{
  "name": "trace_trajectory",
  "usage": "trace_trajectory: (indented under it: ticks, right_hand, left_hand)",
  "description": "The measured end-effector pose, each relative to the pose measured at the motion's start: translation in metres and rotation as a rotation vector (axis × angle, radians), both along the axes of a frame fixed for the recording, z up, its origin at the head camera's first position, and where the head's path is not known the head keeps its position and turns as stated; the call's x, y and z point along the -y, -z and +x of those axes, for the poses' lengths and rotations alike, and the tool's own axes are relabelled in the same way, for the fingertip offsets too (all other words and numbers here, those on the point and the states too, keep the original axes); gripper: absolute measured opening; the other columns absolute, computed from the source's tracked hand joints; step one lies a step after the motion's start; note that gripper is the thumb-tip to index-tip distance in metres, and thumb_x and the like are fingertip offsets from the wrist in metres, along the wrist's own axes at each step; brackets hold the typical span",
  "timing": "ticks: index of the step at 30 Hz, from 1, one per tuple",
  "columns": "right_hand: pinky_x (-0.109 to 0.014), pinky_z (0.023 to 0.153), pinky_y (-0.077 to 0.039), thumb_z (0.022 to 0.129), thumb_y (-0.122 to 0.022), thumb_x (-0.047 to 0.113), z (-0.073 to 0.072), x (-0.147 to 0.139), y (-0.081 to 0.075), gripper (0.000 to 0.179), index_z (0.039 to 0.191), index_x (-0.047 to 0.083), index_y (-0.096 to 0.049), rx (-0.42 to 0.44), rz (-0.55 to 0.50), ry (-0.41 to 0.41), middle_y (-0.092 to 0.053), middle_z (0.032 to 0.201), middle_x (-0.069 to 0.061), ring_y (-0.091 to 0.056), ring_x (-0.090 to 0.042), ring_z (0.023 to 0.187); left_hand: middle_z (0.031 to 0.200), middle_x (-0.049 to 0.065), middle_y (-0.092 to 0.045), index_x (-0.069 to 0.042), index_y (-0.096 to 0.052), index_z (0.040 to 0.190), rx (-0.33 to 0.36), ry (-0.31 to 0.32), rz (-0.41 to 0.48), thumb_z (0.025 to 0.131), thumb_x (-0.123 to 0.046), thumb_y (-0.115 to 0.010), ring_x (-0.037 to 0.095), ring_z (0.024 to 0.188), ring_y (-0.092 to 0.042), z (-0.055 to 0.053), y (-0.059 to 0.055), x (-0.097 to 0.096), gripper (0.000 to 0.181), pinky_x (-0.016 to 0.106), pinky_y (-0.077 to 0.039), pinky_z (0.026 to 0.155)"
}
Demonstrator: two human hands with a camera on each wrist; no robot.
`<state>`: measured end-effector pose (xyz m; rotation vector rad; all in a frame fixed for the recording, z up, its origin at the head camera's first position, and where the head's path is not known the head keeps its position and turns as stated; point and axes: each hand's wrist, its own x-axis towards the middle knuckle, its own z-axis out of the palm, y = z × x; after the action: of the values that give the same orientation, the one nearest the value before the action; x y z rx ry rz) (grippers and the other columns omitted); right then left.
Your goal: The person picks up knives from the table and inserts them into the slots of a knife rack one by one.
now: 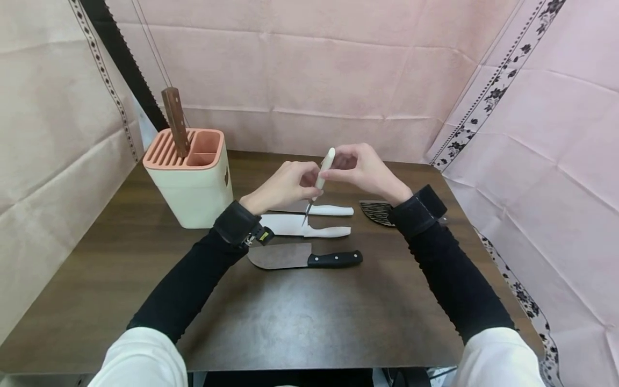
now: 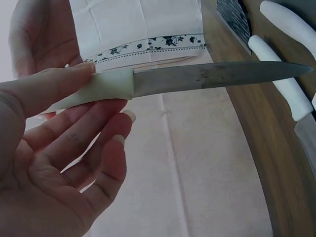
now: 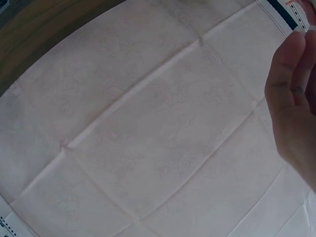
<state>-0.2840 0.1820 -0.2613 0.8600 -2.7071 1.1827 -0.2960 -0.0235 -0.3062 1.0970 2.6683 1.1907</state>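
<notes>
A knife with a pale handle [image 1: 327, 161] is up over the table, its blade [image 2: 197, 78] pointing down in the head view. My left hand [image 1: 292, 181] pinches the handle near the blade between thumb and fingers. Dark spots mark the steel in the left wrist view. My right hand [image 1: 358, 165] holds the upper part of the handle, thumb against it; at the right edge of the right wrist view this hand [image 3: 294, 94] shows with fingers bent. Below lie a white-handled knife [image 1: 333, 210], a white cleaver [image 1: 285, 223] and a black-handled cleaver [image 1: 285, 256].
A pale green knife block [image 1: 191, 193] with a pink slotted top stands at the left back, a brown-handled knife [image 1: 175, 118] upright in it. A dark patterned blade [image 1: 377, 211] lies partly under my right wrist. Pink cloth [image 1: 338, 80] hangs around the brown table [image 1: 290, 317].
</notes>
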Motion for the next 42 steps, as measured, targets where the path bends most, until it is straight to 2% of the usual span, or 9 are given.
trace_trajectory:
  ticks: [6, 12, 18, 23, 28, 30, 34, 39, 42]
  right_hand:
    - [-0.029, 0.074, -0.047, 0.084, -0.075, 0.031, -0.005, -0.01, 0.012, 0.03, 0.109, 0.015, -0.068, 0.035, 0.018, 0.026, -0.071, 0.087, -0.004, -0.064, -0.016, 0.079]
    - [-0.028, 0.073, -0.05, 0.085, -0.073, 0.032, -0.009, -0.021, 0.018, 0.026, 0.105, 0.016, -0.069, 0.048, 0.019, 0.03, -0.072, 0.084, -0.003, -0.068, -0.017, 0.075]
    - [-0.025, 0.071, -0.049, 0.086, -0.072, 0.029, -0.009, -0.026, 0.02, 0.02, 0.101, 0.016, -0.071, 0.036, 0.036, 0.054, -0.073, 0.085, -0.003, -0.066, -0.014, 0.074]
    - [-0.024, 0.069, -0.049, 0.087, -0.071, 0.021, -0.005, -0.023, 0.019, 0.018, 0.103, 0.011, -0.071, 0.034, 0.046, 0.062, -0.073, 0.086, -0.008, -0.066, -0.012, 0.071]
    - [-0.023, 0.068, -0.049, 0.088, -0.069, 0.012, 0.009, -0.015, 0.006, 0.017, 0.102, 0.004, -0.07, 0.036, 0.053, 0.057, -0.072, 0.086, -0.013, -0.064, -0.009, 0.069]
    - [-0.022, 0.067, -0.049, 0.088, -0.068, 0.01, 0.014, -0.014, 0.001, 0.016, 0.102, 0.002, -0.069, 0.036, 0.058, 0.052, -0.072, 0.087, -0.014, -0.064, -0.007, 0.068]
    - [-0.022, 0.066, -0.049, 0.088, -0.067, 0.008, 0.013, -0.015, 0.002, 0.016, 0.103, 0.0, -0.069, 0.032, 0.056, 0.043, -0.072, 0.086, -0.014, -0.064, -0.006, 0.067]
    - [-0.023, 0.063, -0.05, 0.088, -0.068, 0.012, -0.003, -0.026, 0.02, 0.017, 0.103, 0.005, -0.07, 0.031, 0.036, 0.036, -0.072, 0.085, -0.009, -0.064, -0.007, 0.068]
    - [-0.024, 0.063, -0.051, 0.088, -0.07, 0.017, -0.011, -0.03, 0.028, 0.016, 0.102, 0.009, -0.07, 0.032, 0.026, 0.033, -0.072, 0.085, -0.005, -0.065, -0.009, 0.068]
  left_hand:
    - [0.092, 0.006, -0.073, -0.007, -0.066, 0.104, -0.024, -0.062, -0.004, 0.087, -0.015, -0.071, 0.019, 0.087, -0.068, 0.001, -0.009, 0.014, 0.02, 0.034, -0.052, 0.077]
    - [0.096, 0.01, -0.073, -0.005, -0.066, 0.105, -0.069, -0.165, 0.014, 0.087, -0.015, -0.071, 0.023, 0.092, -0.068, 0.004, -0.031, 0.04, 0.021, 0.04, -0.049, 0.086]
    - [0.099, 0.014, -0.072, -0.003, -0.066, 0.108, -0.129, -0.237, 0.043, 0.089, -0.013, -0.068, 0.024, 0.092, -0.068, 0.002, -0.048, 0.064, 0.022, 0.038, -0.051, 0.083]
    - [0.102, 0.015, -0.071, -0.003, -0.065, 0.114, -0.163, -0.294, 0.071, 0.092, -0.013, -0.064, 0.022, 0.092, -0.065, 0.005, -0.059, 0.086, 0.024, 0.033, -0.049, 0.081]
    - [0.108, 0.017, -0.069, -0.002, -0.062, 0.12, -0.211, -0.351, 0.089, 0.094, -0.015, -0.06, 0.022, 0.097, -0.063, 0.011, -0.074, 0.105, 0.029, 0.029, -0.046, 0.083]
    - [0.108, 0.017, -0.069, -0.002, -0.062, 0.12, -0.231, -0.379, 0.094, 0.094, -0.016, -0.06, 0.018, 0.095, -0.063, 0.013, -0.08, 0.111, 0.029, 0.025, -0.045, 0.082]
    - [0.108, 0.018, -0.068, -0.004, -0.061, 0.122, -0.231, -0.427, 0.118, 0.095, -0.019, -0.059, 0.002, 0.085, -0.058, 0.017, -0.087, 0.121, 0.031, 0.019, -0.043, 0.08]
    - [0.112, 0.019, -0.067, -0.004, -0.061, 0.123, -0.243, -0.481, 0.159, 0.095, -0.02, -0.059, -0.007, 0.084, -0.054, 0.018, -0.09, 0.132, 0.032, 0.018, -0.043, 0.082]
    - [0.112, 0.014, -0.067, -0.005, -0.06, 0.125, -0.242, -0.516, 0.185, 0.096, -0.02, -0.058, -0.007, 0.087, -0.054, 0.02, -0.091, 0.138, 0.032, 0.018, -0.042, 0.082]
